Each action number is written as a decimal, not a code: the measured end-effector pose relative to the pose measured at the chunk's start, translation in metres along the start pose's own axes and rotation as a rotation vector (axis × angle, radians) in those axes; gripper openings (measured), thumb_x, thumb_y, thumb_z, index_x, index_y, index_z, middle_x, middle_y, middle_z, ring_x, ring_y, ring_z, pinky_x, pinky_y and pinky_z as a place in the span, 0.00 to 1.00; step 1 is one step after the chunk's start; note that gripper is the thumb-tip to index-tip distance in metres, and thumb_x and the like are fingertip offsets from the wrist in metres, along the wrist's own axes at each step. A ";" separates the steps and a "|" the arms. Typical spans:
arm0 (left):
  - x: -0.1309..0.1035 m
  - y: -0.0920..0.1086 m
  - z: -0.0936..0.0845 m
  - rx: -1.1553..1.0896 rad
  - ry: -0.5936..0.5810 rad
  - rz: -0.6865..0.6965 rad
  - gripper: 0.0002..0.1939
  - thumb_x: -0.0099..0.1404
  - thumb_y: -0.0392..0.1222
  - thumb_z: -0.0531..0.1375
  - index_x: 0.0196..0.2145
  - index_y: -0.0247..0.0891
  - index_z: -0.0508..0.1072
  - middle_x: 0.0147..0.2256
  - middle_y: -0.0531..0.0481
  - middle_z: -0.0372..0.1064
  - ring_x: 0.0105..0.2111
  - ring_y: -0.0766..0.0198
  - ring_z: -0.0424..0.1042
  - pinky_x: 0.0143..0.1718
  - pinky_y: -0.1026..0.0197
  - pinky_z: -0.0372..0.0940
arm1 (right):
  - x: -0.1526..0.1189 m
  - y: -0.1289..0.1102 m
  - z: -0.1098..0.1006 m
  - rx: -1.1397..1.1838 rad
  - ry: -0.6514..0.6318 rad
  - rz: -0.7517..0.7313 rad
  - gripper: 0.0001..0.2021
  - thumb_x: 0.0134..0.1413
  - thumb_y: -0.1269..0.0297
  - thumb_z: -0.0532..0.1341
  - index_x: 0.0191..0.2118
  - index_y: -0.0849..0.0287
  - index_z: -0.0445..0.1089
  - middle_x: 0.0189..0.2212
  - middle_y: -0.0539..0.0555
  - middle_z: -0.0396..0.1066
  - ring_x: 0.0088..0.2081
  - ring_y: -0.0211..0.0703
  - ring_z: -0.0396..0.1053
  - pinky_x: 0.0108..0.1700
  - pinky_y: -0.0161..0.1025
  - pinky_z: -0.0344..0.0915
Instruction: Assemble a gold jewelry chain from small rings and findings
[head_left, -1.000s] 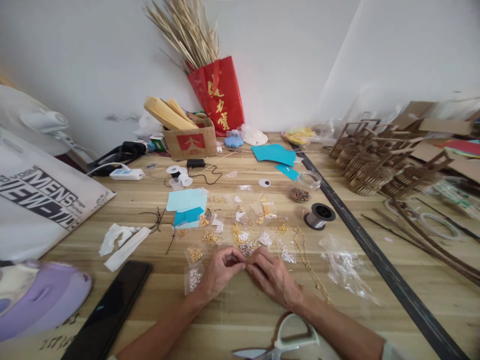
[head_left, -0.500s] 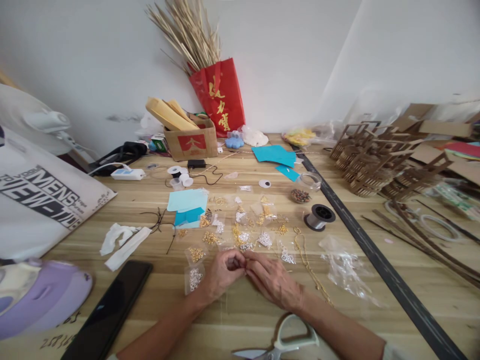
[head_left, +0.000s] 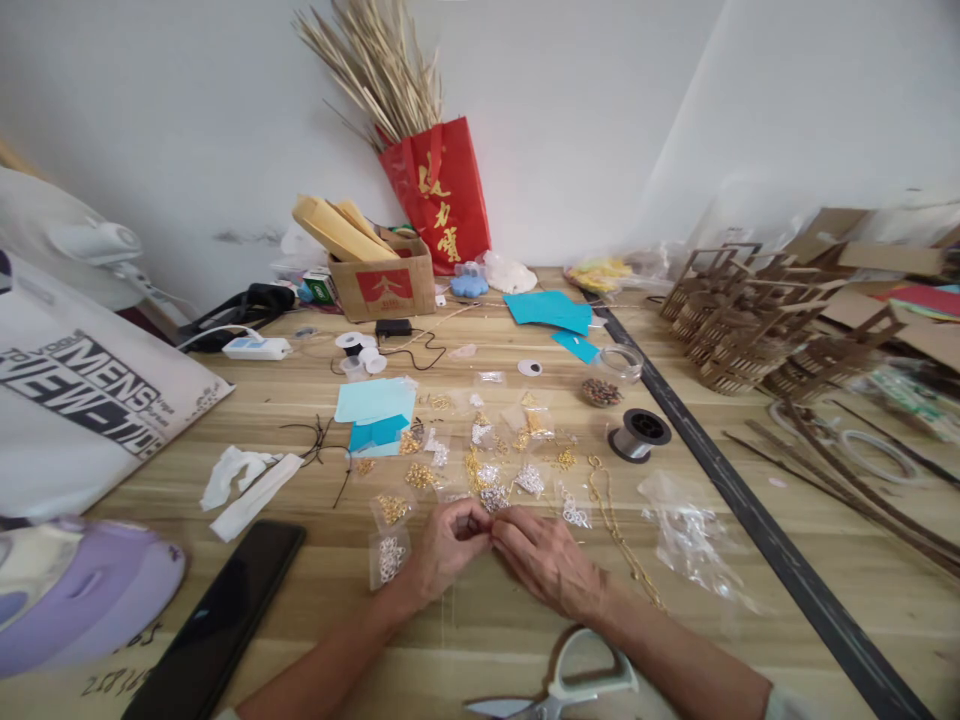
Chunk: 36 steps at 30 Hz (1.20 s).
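Note:
My left hand (head_left: 454,545) and my right hand (head_left: 547,560) meet fingertip to fingertip low over the table. Both are closed in a pinch, and whatever lies between the fingers is too small to make out. A thin pale line, perhaps thread, hangs below my left hand. Just beyond the fingers lie silver findings (head_left: 493,497) and gold findings (head_left: 472,465) in small heaps. A bag of silver rings (head_left: 388,558) is left of my left hand, under a bag of gold pieces (head_left: 391,509). To the right of my right hand stretches a gold chain (head_left: 611,520).
Scissors (head_left: 562,685) lie in front of my right forearm. A phone (head_left: 217,620) and a purple appliance (head_left: 82,590) are at left. On the right stand a wire spool (head_left: 639,435), a crumpled plastic bag (head_left: 690,530) and several small woven baskets (head_left: 742,330). Blue sheets (head_left: 375,402) lie farther back.
Little differs. The fingers of my right hand have shifted slightly at the pinch, while both hands stay in the same place.

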<state>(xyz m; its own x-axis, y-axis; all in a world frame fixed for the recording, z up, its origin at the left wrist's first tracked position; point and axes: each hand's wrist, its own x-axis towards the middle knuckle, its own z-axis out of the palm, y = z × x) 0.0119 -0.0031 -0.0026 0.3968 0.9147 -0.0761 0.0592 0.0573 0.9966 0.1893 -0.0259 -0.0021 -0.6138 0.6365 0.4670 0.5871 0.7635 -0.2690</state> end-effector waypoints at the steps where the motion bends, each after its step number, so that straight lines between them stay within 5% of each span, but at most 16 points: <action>1: 0.000 0.000 0.000 -0.003 0.002 0.000 0.07 0.52 0.37 0.64 0.23 0.33 0.70 0.22 0.53 0.65 0.25 0.68 0.64 0.27 0.66 0.59 | 0.000 0.000 0.000 0.013 0.002 0.005 0.09 0.66 0.71 0.48 0.39 0.59 0.64 0.32 0.56 0.69 0.32 0.41 0.68 0.30 0.34 0.62; 11: 0.003 -0.003 -0.004 -0.111 -0.001 -0.076 0.11 0.49 0.41 0.67 0.23 0.34 0.70 0.21 0.53 0.67 0.24 0.67 0.65 0.28 0.65 0.60 | 0.000 0.000 0.001 0.322 0.029 0.125 0.08 0.67 0.70 0.47 0.42 0.58 0.62 0.34 0.56 0.69 0.35 0.42 0.68 0.37 0.37 0.65; 21: 0.003 0.007 -0.004 -0.120 -0.014 -0.088 0.14 0.52 0.48 0.67 0.24 0.33 0.71 0.22 0.51 0.69 0.24 0.67 0.66 0.29 0.64 0.62 | 0.003 0.000 0.001 0.485 0.114 0.225 0.05 0.64 0.69 0.52 0.42 0.57 0.63 0.32 0.53 0.67 0.31 0.39 0.67 0.32 0.35 0.65; 36: 0.001 -0.003 -0.005 0.081 0.052 0.050 0.06 0.56 0.39 0.63 0.25 0.34 0.71 0.25 0.50 0.68 0.28 0.64 0.66 0.31 0.64 0.61 | 0.003 0.002 0.004 0.544 0.149 0.296 0.05 0.64 0.66 0.54 0.38 0.57 0.66 0.31 0.53 0.68 0.33 0.40 0.67 0.33 0.35 0.65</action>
<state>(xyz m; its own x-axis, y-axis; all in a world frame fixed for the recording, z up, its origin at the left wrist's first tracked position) 0.0072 0.0000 -0.0054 0.3531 0.9353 -0.0221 0.1149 -0.0199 0.9932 0.1860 -0.0222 -0.0046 -0.3638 0.8367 0.4094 0.3445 0.5292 -0.7754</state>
